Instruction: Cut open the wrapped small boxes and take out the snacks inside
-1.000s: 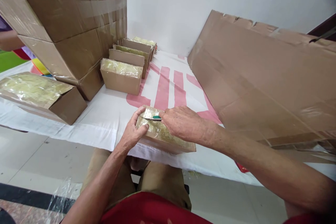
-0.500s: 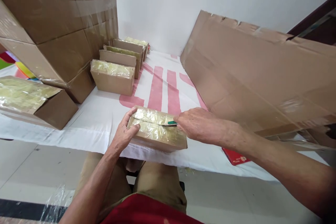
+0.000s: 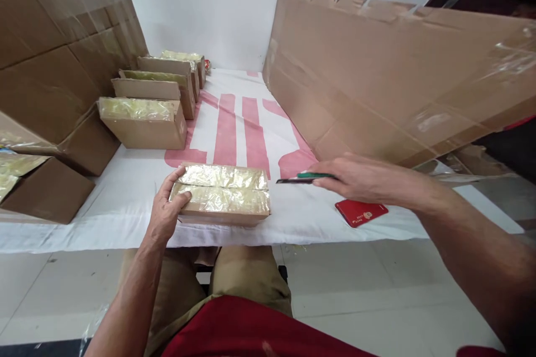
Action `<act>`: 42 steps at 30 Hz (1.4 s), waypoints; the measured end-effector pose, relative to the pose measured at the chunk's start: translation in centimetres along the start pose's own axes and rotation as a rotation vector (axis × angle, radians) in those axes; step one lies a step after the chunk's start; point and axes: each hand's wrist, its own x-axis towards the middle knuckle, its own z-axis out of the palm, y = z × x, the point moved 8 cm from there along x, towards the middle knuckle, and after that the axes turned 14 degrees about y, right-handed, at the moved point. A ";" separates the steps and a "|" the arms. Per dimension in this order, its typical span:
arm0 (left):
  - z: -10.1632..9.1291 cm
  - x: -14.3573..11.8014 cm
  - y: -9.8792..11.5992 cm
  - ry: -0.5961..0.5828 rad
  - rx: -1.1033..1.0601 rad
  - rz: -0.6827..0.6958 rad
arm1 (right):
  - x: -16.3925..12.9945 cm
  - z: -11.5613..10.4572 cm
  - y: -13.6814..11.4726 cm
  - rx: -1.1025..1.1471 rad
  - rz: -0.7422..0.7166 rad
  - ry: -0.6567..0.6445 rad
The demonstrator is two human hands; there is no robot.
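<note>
A small cardboard box [image 3: 226, 216] with shiny yellowish tape across its top lies near the table's front edge. A seam runs lengthwise along the taped top. My left hand [image 3: 166, 203] grips the box's left end, thumb on the top and fingers round the far side. To the right of the box, my right hand [image 3: 349, 177] is closed round a green utility knife [image 3: 307, 176], whose dark blade points left. The knife is apart from the box, above the white cloth.
Several small boxes [image 3: 142, 133] stand in a row at the back left, beside tall stacked cartons [image 3: 37, 67]. A taped carton [image 3: 50, 189] sits at the far left. A large cardboard sheet [image 3: 355, 78] leans at the right. A red card or booklet [image 3: 360, 213] lies below my right hand.
My right hand has drawn the knife away from the box's top seam to the right. My left hand stays on the box. The view has shifted to the right.
</note>
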 end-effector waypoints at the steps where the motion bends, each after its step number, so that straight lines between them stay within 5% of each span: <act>1: 0.0 0.0 -0.1 0.006 -0.023 0.007 | -0.9 0.3 1.6 0.051 0.057 0.004; 5: -0.5 -0.4 0.2 0.067 -0.119 0.068 | -3.2 5.6 5.7 0.187 0.227 0.193; 9: -2.4 -1.7 0.4 0.126 -0.096 0.070 | -2.4 15.6 4.3 0.044 0.204 0.265; 12: -3.6 -2.9 0.0 0.148 -0.027 0.026 | -1.4 18.9 3.3 -0.049 0.227 0.304; 15: -4.2 -3.8 0.1 0.187 -0.012 0.034 | -1.1 17.4 2.5 0.103 0.233 0.369; 20: -4.2 -3.7 0.4 0.246 -0.115 0.026 | -2.3 11.1 -1.0 0.609 0.153 0.554; 25: -3.8 -3.4 0.2 0.076 -0.261 -0.004 | -3.6 7.0 -4.9 0.774 0.072 0.706; 33: -4.5 -4.0 -0.4 0.053 -0.257 0.119 | -0.6 7.1 -8.4 0.344 -0.132 0.552; 42: -4.1 -4.5 0.0 0.039 -0.231 0.235 | 4.7 6.1 -7.7 0.078 -0.031 0.571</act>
